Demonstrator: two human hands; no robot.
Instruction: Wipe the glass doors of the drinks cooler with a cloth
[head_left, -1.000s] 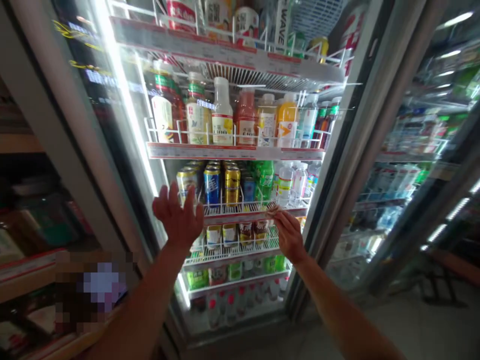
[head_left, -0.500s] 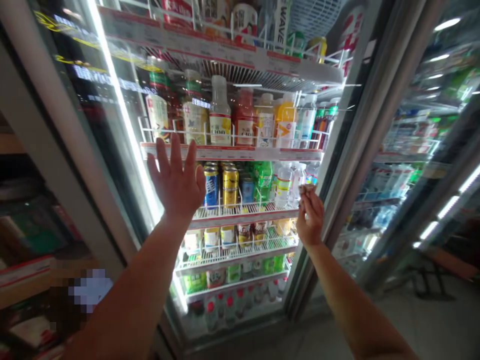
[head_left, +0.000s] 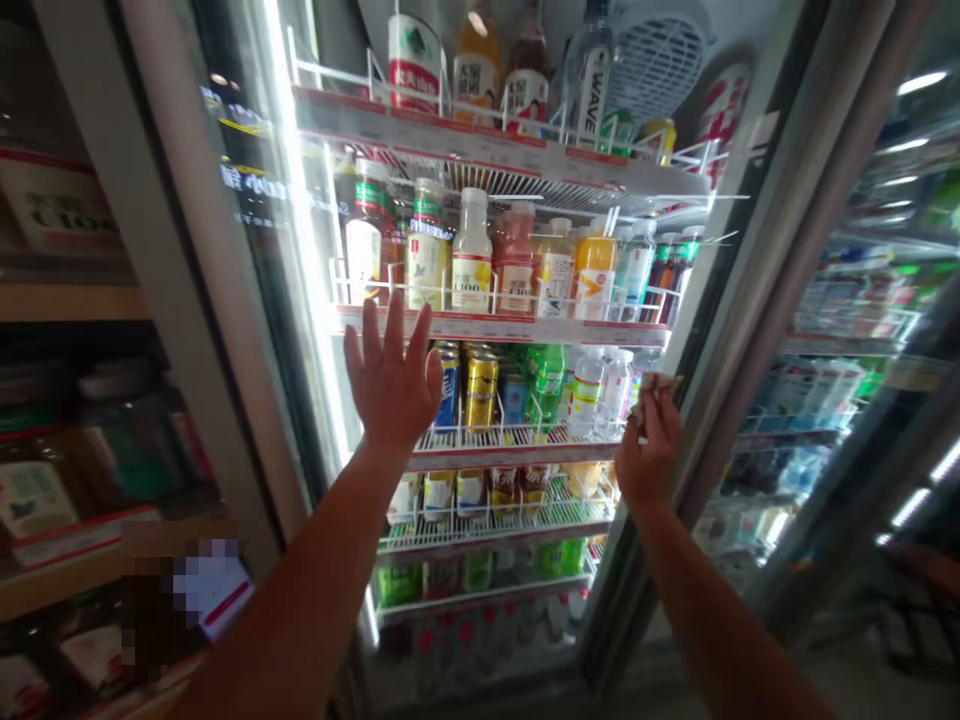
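Note:
My left hand [head_left: 395, 385] is raised with fingers spread and holds nothing. It is in front of the glass door of a lit drinks fridge; whether the palm touches the glass I cannot tell. My right hand [head_left: 651, 448] is closed around a crumpled, pale brownish cloth [head_left: 657, 388], near the door's right metal frame [head_left: 720, 400]. Past the left fingers stand bottles with cream labels [head_left: 426, 255] and a shelf rail [head_left: 480, 325]. Gold cans [head_left: 481, 390] and a green bottle [head_left: 545, 380] sit on the shelf between my hands.
Shelves of bottles and cans fill the fridge, with a round fan grille [head_left: 652, 60] at the top. On the left stands a shelf of bottles [head_left: 45, 480]. Another drinks fridge [head_left: 847, 320] is on the right. Bright reflections lie on the glass.
The view has shifted, so the fridge and both hands appear further right and slightly lower. My left hand stays spread; my right hand still grips the cloth, its wrist turned slightly.

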